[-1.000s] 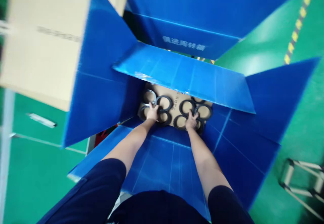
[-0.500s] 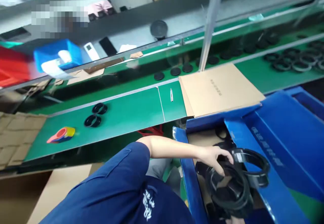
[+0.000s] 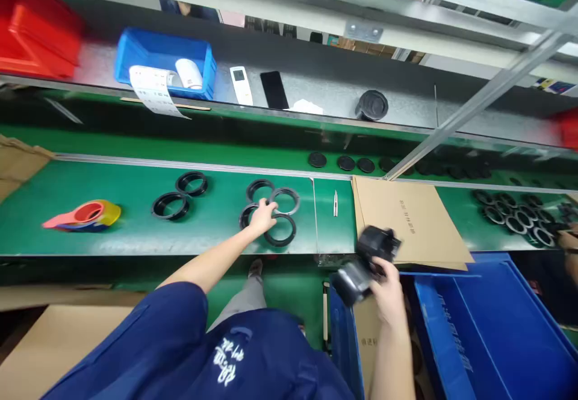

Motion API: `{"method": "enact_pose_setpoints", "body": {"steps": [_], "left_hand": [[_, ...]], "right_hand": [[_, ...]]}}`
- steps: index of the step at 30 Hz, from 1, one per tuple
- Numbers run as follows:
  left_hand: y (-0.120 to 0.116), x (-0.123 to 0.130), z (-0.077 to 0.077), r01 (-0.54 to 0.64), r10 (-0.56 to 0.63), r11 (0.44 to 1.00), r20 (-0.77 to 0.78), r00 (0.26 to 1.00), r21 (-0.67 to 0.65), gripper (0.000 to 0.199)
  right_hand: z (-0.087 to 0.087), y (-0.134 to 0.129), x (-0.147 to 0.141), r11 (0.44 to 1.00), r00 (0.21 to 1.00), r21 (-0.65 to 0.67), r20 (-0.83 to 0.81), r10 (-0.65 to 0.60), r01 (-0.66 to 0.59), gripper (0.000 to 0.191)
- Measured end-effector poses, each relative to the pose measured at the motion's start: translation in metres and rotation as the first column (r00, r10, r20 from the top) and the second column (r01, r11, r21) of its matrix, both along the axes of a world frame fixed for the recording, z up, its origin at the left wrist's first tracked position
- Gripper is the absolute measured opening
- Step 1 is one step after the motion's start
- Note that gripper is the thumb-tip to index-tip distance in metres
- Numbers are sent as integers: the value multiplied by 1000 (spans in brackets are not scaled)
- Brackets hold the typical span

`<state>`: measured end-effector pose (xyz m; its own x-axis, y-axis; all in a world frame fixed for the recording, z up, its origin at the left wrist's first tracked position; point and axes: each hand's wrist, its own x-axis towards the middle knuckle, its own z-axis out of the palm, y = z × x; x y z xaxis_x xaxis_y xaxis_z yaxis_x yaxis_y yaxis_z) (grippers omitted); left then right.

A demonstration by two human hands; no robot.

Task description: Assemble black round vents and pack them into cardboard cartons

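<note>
My left hand [image 3: 263, 218] is at the green bench, its fingers closed on a black ring [image 3: 246, 216] in a cluster of several rings. Beside the fingers lie another black ring [image 3: 292, 231] and a greyish-looking ring [image 3: 295, 198]. My right hand [image 3: 387, 288] grips black rings [image 3: 377, 243], smeared by motion, above the blue box [image 3: 345, 334] and near the bench edge. How many rings it holds I cannot tell. Two more black rings [image 3: 168, 214] lie apart, to the left on the bench.
A tape dispenser [image 3: 85, 214] lies at the bench's left, a slim knife [image 3: 335, 203] near the middle. Flat cardboard sheets [image 3: 406, 219] overhang the box. A slanted metal post [image 3: 478, 102] rises behind them. Another person's hand [image 3: 569, 243] shows at the far right near more rings.
My left hand has moved left from the blue box to the bench, where several rings now stand. My right hand has risen from the box with black rings. The view has turned.
</note>
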<state>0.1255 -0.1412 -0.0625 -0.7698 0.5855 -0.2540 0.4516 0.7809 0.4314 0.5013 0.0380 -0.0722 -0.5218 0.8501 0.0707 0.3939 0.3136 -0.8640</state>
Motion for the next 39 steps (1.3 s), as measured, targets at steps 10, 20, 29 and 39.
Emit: {"method": "enact_pose_setpoints", "body": {"steps": [10,20,29,39], "left_hand": [[-78,-149,-61,-196,211,963,71,975,-184,54],[-104,-158,-59,-48,87,973,165,982,-225,68],[-101,-138,-38,-183,194,970,55,979,-158,71],[-152,-103,-37,-538,527,832,109,843,137,66]], "right_hand": [[-34,-46,-371,951,601,-125,749,278,-284,37],[-29,-16,-378,915,403,-202,850,341,-348,94],[-44,115,-410,929,924,-364,373,88,59,19],[-90,216,-521,597,971,-769,144,-191,231,26]]}}
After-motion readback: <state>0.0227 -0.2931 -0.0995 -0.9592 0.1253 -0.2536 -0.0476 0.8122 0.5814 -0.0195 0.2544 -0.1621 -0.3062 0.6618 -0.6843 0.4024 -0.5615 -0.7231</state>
